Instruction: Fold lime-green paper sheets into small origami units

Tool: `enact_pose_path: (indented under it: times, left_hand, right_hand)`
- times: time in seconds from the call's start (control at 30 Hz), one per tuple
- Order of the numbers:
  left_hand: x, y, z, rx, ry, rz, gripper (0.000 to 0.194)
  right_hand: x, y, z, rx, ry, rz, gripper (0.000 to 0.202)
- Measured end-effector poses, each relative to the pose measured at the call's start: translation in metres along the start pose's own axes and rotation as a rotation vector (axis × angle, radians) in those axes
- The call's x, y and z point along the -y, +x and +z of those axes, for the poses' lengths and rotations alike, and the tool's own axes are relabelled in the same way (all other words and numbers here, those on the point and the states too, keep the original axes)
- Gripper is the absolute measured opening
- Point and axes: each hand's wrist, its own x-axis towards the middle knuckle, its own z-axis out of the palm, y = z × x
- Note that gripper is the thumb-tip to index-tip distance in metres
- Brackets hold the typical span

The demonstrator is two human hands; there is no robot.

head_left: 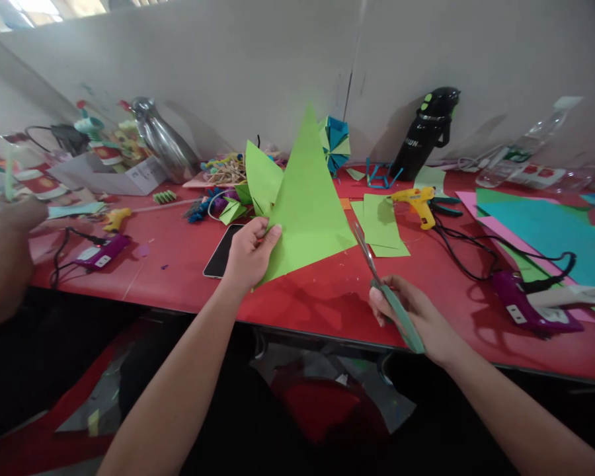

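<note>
Between thumb and fingers, my left hand [252, 250] pinches the left edge of a large lime-green paper sheet [310, 205], which stands up to a point above the table. A second green paper flap [262, 173] shows just behind it on the left; whether the two are joined I cannot tell. My right hand [409, 307] is closed around the green handles of a pair of scissors [394, 307]. The scissor blades point up and left, close to the sheet's lower right corner. Beside my left hand, partly covered by it, lies a phone [223, 252].
Cut green sheets [383, 228] and a yellow glue gun [419, 201] lie right of centre. Coloured paper [545, 221] and a purple power strip [530, 301] are farther right. A black flask [421, 135] and a steel jug [163, 139] stand at the back. Another person's hand [14, 215] is at left.
</note>
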Motion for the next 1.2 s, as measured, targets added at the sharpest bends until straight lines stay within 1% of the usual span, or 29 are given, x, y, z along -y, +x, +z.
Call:
enact_pose_path:
  times: [0.1, 0.33, 0.5, 0.6, 0.73, 0.83, 1.0, 1.2]
  left_hand:
    - [0.000, 0.000, -0.001, 0.003, 0.001, -0.006, 0.030]
    - [0.000, 0.001, 0.000, -0.020, -0.035, -0.014, 0.028]
    - [0.000, 0.002, -0.001, -0.006, -0.067, -0.031, 0.028]
    - [0.000, 0.001, -0.001, 0.026, -0.068, -0.044, 0.028]
    - [-0.002, -0.001, 0.002, 0.109, -0.095, -0.088, 0.027]
    - [-0.003, -0.003, 0.005, 0.150, -0.108, -0.105, 0.027]
    - [-0.003, -0.005, 0.009, 0.165, -0.054, -0.094, 0.028]
    - [-0.006, -0.008, 0.013, 0.179, -0.085, -0.101, 0.030]
  right_hand:
    - [0.000, 0.000, -0.002, 0.004, -0.009, 0.000, 0.040]
    - [0.004, 0.000, 0.000, 0.059, 0.016, 0.010, 0.039]
    - [0.010, -0.003, 0.000, 0.086, 0.050, -0.001, 0.040]
    - [0.012, -0.004, 0.000, 0.096, 0.061, -0.011, 0.040]
    - [0.015, -0.004, 0.001, 0.096, 0.081, -0.018, 0.042]
    - [0.015, -0.003, 0.002, 0.084, 0.098, -0.023, 0.041]
    - [0.008, -0.001, 0.003, 0.068, 0.135, -0.029, 0.037]
    - [0.004, 0.000, 0.003, 0.053, 0.158, -0.020, 0.038]
